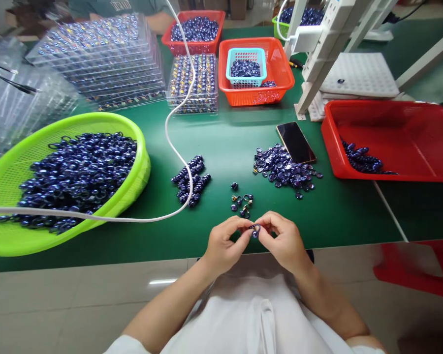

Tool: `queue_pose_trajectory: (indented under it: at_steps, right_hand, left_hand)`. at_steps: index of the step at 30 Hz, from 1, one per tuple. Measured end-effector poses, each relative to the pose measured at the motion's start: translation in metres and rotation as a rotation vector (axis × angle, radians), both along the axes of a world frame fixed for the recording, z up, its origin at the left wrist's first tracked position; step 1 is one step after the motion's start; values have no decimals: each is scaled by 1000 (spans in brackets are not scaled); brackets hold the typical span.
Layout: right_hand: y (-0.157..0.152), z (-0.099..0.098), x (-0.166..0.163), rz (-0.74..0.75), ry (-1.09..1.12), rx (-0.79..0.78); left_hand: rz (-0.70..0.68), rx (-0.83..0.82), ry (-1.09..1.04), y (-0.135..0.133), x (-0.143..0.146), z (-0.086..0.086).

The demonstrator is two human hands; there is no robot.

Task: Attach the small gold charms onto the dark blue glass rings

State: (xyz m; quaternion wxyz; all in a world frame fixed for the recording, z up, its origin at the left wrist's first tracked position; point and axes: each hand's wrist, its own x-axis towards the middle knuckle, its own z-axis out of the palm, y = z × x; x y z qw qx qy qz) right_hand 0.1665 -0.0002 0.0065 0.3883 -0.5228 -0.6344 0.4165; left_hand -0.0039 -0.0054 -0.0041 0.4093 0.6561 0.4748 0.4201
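Observation:
Close to the table's near edge, my left hand (225,246) and my right hand (286,241) meet with fingertips pinched. Between them is a small shiny dark blue ring-shaped piece (256,232), partly hidden by the fingers. Just beyond lie several loose pieces (245,212), some dark blue and curved, some with gold-coloured bits. A single dark blue piece (234,186) sits a little farther out. To the left are short rows of nested dark blue pieces (197,184). On the right spreads a pile of small round caps (286,167), touching a phone (296,142).
A green basket (142,162) of dark blue pieces stands left, with a white cable (169,132) looping over it. Clear trays (107,73) are stacked behind. Red baskets (239,98) stand at the back, a red bin (391,137) at right. Another person's arm (160,22) shows at top.

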Motion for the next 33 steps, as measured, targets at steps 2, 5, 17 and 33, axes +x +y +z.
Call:
queue_pose_trajectory:
  at_steps: [2, 5, 17, 33]
  right_hand:
    - [4, 2, 8, 70, -42, 20]
    - [11, 5, 28, 175, -122, 62]
    - [46, -30, 108, -181, -732, 388]
    - [5, 1, 1, 44, 35, 142]
  left_hand:
    - [-11, -39, 8, 1, 3, -1]
    - [-15, -112, -10, 2, 7, -1]
    - [120, -347, -297, 14, 6, 5]
    - [144, -560, -773, 13, 8, -5]
